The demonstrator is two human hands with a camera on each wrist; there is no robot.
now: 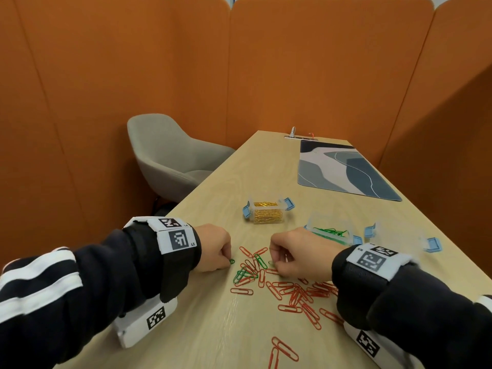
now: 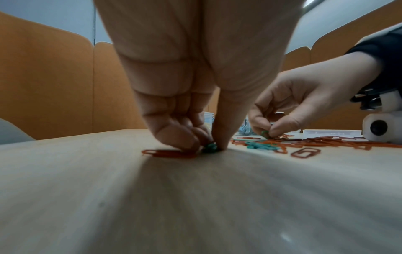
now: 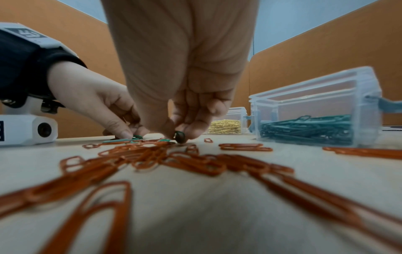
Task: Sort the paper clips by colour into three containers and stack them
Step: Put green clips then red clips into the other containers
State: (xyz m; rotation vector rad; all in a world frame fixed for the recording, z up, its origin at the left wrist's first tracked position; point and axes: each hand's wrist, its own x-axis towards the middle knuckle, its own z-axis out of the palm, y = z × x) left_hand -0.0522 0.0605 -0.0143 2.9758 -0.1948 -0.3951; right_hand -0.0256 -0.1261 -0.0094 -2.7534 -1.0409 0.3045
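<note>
Red paper clips (image 1: 295, 291) and a few green paper clips (image 1: 243, 272) lie scattered on the wooden table (image 1: 207, 328). My left hand (image 1: 214, 249) pinches a green clip (image 1: 232, 261) (image 2: 210, 147) against the tabletop at the pile's left edge. At the pile's far side my right hand (image 1: 295, 251) pinches another green clip (image 3: 180, 137) (image 2: 265, 133). Behind the hands stand three clear containers with blue latches: one full of gold clips (image 1: 267, 212), one with green clips (image 1: 331, 231) (image 3: 313, 110), and an empty one (image 1: 402, 235).
A patterned desk mat (image 1: 343, 169) lies at the far right of the table. A grey chair (image 1: 170, 155) stands past the left edge. Orange partition walls enclose the space. Two red clips (image 1: 282, 351) lie near the front edge.
</note>
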